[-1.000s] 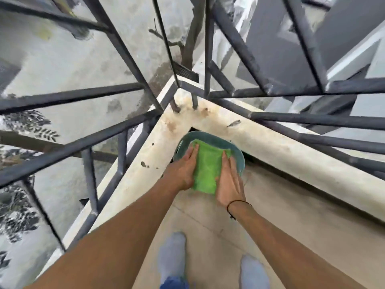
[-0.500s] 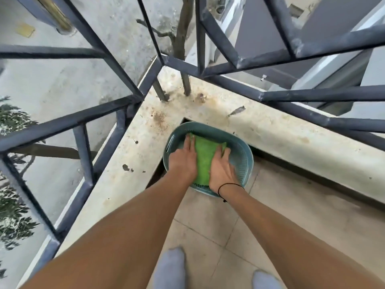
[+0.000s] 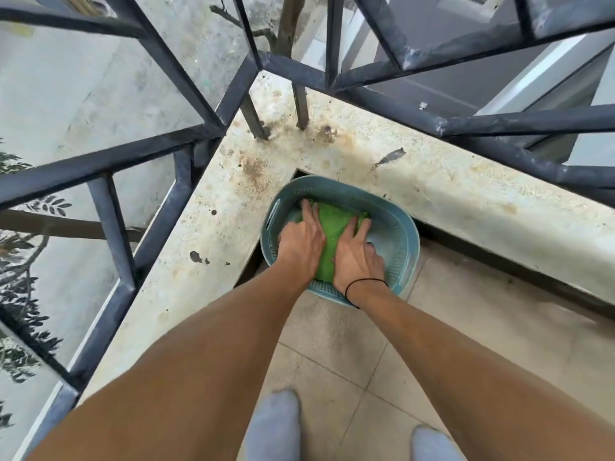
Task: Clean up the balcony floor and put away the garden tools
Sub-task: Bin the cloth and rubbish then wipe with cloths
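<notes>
Stowing step. Your left hand (image 3: 301, 239) and right hand (image 3: 356, 257), fingers straight, press the green cloth (image 3: 331, 234) flat inside the teal basket (image 3: 404, 247) in the balcony floor's (image 3: 466, 344) far corner below the ledge (image 3: 466, 194). Next: lift both hands clear.

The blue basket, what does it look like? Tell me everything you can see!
The blue basket is teal, looks like plastic, rounded, with tiny holes in its walls and a slot handle on its left side. It sits upright on the tiled floor, tucked into the corner under the stained ledge. A folded green cloth lies inside, and the left hand and right hand press flat on it.
</notes>
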